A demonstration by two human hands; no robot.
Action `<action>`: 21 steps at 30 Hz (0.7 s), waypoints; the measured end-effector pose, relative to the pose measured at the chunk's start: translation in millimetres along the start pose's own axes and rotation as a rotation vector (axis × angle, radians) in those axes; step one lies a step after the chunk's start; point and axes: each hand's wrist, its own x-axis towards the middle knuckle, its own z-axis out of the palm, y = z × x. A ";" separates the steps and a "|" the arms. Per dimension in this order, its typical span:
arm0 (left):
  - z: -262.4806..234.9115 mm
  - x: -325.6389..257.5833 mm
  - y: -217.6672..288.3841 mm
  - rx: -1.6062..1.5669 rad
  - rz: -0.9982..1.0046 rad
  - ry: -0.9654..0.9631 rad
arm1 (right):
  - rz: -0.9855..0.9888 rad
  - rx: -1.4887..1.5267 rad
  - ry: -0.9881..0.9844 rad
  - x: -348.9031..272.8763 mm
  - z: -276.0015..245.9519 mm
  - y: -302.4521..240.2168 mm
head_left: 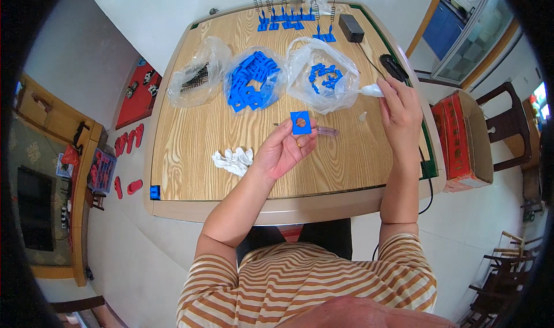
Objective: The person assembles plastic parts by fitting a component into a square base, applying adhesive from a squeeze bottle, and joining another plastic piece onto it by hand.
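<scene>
Left hand (pixel 283 150) pinches blue square piece (pixel 300 122); right hand (pixel 400 110) grips glue bottle (pixel 369 90).

three bags (pixel 254 80) behind hands, rag (pixel 233 160) left on table (pixel 184 172)

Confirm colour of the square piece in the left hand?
Blue, with a round hole; the square piece shows best in the head view.

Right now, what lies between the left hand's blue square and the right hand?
In the head view, between blue square and right hand: a clear tube and bare table.
</scene>
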 end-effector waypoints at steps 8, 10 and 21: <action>-2.9 -0.1 0.1 -0.005 -0.004 -0.013 | 0.023 0.023 0.013 0.3 1.0 -2.0; 0.5 -0.7 0.5 0.018 -0.009 -0.008 | 0.022 0.018 0.016 0.4 1.2 -2.0; -3.9 -0.4 0.1 -0.015 0.006 -0.010 | 0.011 0.004 0.007 0.5 0.4 -1.3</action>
